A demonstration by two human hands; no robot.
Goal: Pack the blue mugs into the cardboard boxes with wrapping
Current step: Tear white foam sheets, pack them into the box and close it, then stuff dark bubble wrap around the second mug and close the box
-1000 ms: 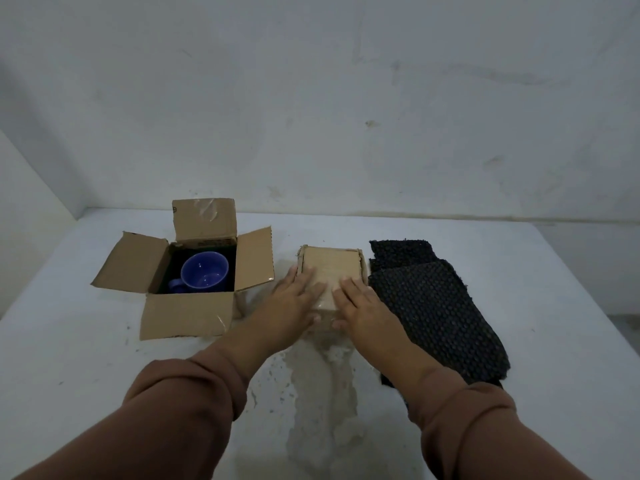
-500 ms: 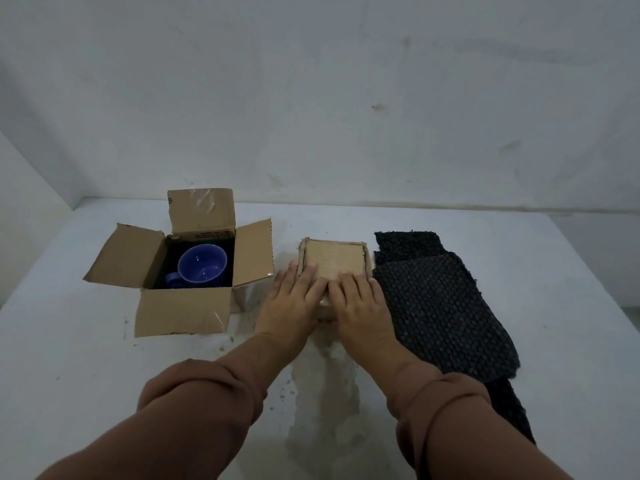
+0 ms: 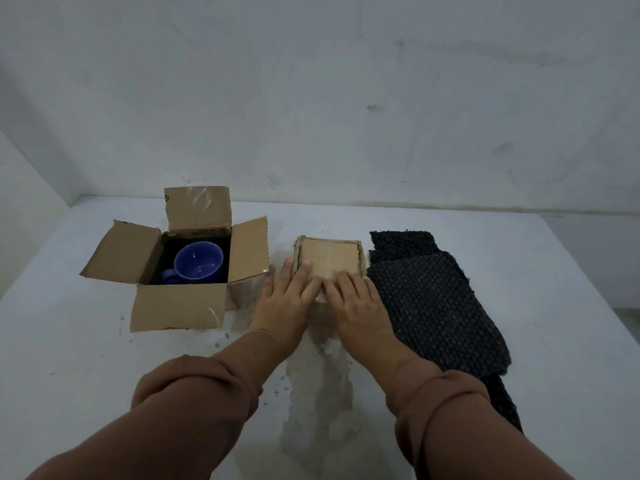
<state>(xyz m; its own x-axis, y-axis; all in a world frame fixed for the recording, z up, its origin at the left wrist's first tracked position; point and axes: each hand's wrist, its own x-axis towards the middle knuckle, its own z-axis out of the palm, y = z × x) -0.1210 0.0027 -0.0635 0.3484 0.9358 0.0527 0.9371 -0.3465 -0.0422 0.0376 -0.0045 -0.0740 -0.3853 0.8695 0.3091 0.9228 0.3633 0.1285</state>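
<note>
A closed small cardboard box [image 3: 329, 256] sits in the middle of the white table [image 3: 69, 341]. My left hand [image 3: 285, 299] and my right hand [image 3: 356, 299] lie flat on its near top, fingers spread and touching each other, pressing down. To the left stands an open cardboard box [image 3: 176, 306] with its four flaps folded out. Inside it a blue mug [image 3: 197, 261] stands upright on dark wrapping, handle to the near left. What the closed box contains is hidden.
Dark knitted wrapping cloths [image 3: 433, 299] lie stacked to the right of the closed box, reaching toward the table's near edge. A pale wall runs behind the table and along its left side. A worn grey patch marks the tabletop between my arms.
Both hands have slid together on the closed box top until their fingers touch. The view has shifted slightly; the boxes, mug and cloths have stayed in place.
</note>
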